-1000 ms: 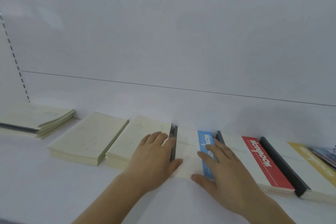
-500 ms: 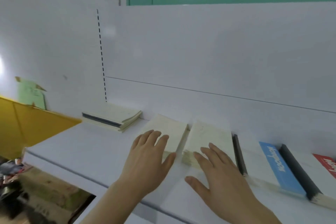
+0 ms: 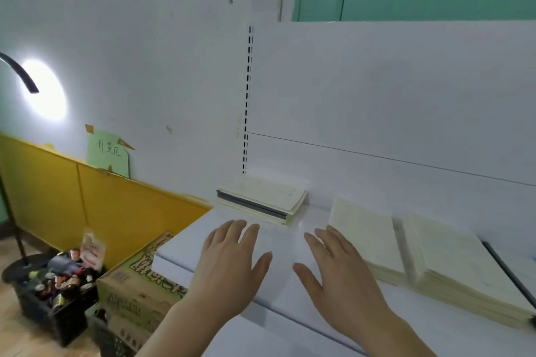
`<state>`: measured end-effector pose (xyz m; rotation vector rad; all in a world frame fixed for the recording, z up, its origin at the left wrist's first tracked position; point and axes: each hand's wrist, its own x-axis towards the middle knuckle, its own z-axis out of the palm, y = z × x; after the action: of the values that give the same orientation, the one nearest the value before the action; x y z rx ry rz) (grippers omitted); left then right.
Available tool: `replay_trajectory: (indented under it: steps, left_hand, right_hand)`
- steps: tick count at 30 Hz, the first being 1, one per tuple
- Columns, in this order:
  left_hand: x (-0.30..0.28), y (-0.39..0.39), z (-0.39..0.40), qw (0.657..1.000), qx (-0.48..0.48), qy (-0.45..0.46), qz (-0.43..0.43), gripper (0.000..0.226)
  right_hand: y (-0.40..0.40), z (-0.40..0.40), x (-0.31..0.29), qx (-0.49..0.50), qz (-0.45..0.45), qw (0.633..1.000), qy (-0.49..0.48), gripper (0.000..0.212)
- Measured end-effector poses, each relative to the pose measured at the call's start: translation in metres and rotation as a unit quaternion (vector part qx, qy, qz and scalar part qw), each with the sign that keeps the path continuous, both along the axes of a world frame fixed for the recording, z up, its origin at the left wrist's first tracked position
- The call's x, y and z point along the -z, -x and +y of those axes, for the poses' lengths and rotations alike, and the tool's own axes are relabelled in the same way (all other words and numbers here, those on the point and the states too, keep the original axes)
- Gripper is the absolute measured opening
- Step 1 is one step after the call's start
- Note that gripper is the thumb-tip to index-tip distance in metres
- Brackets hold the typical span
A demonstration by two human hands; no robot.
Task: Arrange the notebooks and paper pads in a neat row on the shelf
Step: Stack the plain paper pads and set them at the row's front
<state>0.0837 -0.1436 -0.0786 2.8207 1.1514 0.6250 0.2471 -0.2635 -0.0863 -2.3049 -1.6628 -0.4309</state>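
Note:
On the white shelf [image 3: 278,243] a loose stack of cream notebooks with a dark spine [image 3: 262,202] lies at the far left end against the back panel. Two cream paper pads lie side by side to its right: one pad [image 3: 365,236] and a thicker pad [image 3: 458,266]. A dark-spined notebook [image 3: 510,272] peeks in at the right edge. My left hand [image 3: 232,258] and my right hand [image 3: 336,272] hover flat with fingers spread over the bare shelf between the stack and the pads, holding nothing.
Left of the shelf, below it, stand a printed cardboard box [image 3: 139,284] and a black crate full of small bottles [image 3: 58,281]. A yellow panel [image 3: 58,191] lines the wall, with a green paper note [image 3: 108,152] above it. A lamp stand [image 3: 17,264] is at far left.
The view and both hands have swung left along the shelf, away from the blue and red notebooks and off the cream pads, to the bare stretch near the left-end stack.

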Motion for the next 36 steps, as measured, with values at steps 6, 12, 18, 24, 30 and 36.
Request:
replay_trajectory:
  steps: [6,12,18,24,30,36]
  left_hand:
    - [0.006,-0.015,0.058,1.000,0.016,-0.001,0.015,0.065]
    - [-0.003,-0.051,0.113,0.998,0.042,-0.026,0.038,0.064]
    - [0.011,-0.068,0.157,0.996,0.048,-0.021,0.066,0.063]
    - [0.018,-0.071,0.188,0.993,0.092,-0.042,0.054,0.054]
    - [0.010,-0.061,0.200,0.986,0.147,-0.039,-0.075,0.048]
    - [0.009,-0.048,0.177,0.932,0.194,0.170,-0.256,0.067]
  right_hand:
    - [-0.019,0.062,-0.002,0.000,0.004,1.000,-0.026,0.083]
    - [-0.044,0.126,-0.009,0.000,0.021,1.000,0.006,0.098]
    - [-0.053,0.166,0.001,0.025,0.020,0.998,0.056,0.087]
    - [-0.060,0.184,0.011,0.050,-0.059,0.997,0.001,0.052]
    - [-0.033,0.174,-0.007,0.099,-0.128,0.981,-0.107,0.030]
    - [0.032,0.169,0.006,0.161,-0.084,0.957,-0.225,0.035]
